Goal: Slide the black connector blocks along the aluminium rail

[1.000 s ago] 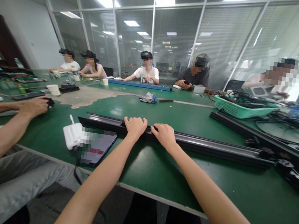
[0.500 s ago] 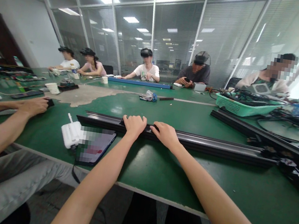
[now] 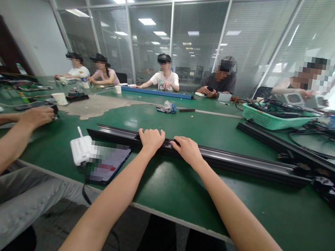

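A long black metal rail (image 3: 243,163) with a shiny channel lies across the green table (image 3: 200,201). My left hand (image 3: 152,140) is on its left half, fingers wrapped over the far edge and thumb toward the right. Just to the right, my right hand (image 3: 187,149) grips the same rail, with its fingertips down in the channel by a small dark piece. A narrow gap separates the two hands. Nearer me on the left lie a phone (image 3: 113,163) and a white charger (image 3: 80,149).
A co-worker's hands (image 3: 38,116) hold a dark part at the left. Another black rail (image 3: 260,137) and a green basket (image 3: 277,120) of cables stand at the right. A crumpled cloth (image 3: 167,107) lies beyond my rail. Several people sit across the table.
My hands stay on the rail almost unmoved. The neighbour's hands at the left have shifted slightly and turned the dark part. The person at the far right has moved a grey box-like object.
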`<state>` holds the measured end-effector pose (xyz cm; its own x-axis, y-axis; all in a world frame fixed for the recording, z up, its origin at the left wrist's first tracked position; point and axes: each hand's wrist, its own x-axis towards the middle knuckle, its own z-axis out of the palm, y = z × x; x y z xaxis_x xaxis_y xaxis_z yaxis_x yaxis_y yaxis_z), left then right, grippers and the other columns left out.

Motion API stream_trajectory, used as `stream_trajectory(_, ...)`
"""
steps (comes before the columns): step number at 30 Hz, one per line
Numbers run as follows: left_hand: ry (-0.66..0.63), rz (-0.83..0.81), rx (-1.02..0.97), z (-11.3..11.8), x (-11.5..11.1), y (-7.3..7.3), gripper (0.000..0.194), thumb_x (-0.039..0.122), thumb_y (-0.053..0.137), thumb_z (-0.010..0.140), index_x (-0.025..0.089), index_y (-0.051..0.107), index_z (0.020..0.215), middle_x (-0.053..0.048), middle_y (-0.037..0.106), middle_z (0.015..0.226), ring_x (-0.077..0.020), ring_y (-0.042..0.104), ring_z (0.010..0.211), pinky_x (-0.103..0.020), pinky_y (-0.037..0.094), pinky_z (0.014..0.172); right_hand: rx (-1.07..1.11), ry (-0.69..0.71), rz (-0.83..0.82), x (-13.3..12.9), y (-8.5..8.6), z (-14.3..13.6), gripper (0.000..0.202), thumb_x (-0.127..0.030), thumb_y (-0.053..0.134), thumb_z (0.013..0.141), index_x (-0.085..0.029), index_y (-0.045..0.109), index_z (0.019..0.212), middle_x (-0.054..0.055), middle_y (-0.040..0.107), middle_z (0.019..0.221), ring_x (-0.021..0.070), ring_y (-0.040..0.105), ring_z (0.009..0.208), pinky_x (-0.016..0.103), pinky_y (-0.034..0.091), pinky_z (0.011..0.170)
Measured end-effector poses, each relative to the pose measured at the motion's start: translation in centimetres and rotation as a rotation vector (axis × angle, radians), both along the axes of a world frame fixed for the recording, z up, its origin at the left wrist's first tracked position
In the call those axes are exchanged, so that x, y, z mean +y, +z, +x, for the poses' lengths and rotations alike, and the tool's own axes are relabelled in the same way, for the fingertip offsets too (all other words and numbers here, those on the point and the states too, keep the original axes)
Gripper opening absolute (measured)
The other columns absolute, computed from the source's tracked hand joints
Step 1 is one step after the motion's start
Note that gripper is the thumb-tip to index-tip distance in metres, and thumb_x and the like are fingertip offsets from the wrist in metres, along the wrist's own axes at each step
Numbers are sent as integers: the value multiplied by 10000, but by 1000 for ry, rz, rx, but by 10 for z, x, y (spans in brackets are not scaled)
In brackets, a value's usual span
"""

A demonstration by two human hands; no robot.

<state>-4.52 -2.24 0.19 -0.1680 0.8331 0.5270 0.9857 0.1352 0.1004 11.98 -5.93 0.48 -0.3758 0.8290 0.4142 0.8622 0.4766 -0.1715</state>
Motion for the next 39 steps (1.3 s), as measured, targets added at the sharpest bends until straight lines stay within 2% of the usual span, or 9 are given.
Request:
stream_trajectory(13,5,-21,16,0,-1,-1,558,413,300,934,113,769,908,-176,721,869,-289,651,881,-478,241,980,-43,-25,-23,1,3,6,324,-398,419,996,-231,677,1099,62,706,1110,180,637,992,252,417,772)
stream_trajectory(20,0,-10,14,-1,0,-2,559,419,313,926,99,769,881,-184,719,849,-296,654,861,-481,243,980,-60,-31,-17,-2,6,9,322,-392,417,994,-218,689,997,56,722,1053,177,647,955,249,400,742)
stream_trajectory(39,6,-16,18,0,1,-2,555,415,314,927,105,773,881,-178,718,841,-291,654,854,-477,246,975,-78,-62,-24,-5,10,16,341,-397,414,990,-218,702,948,57,734,1013,176,653,932,242,381,723)
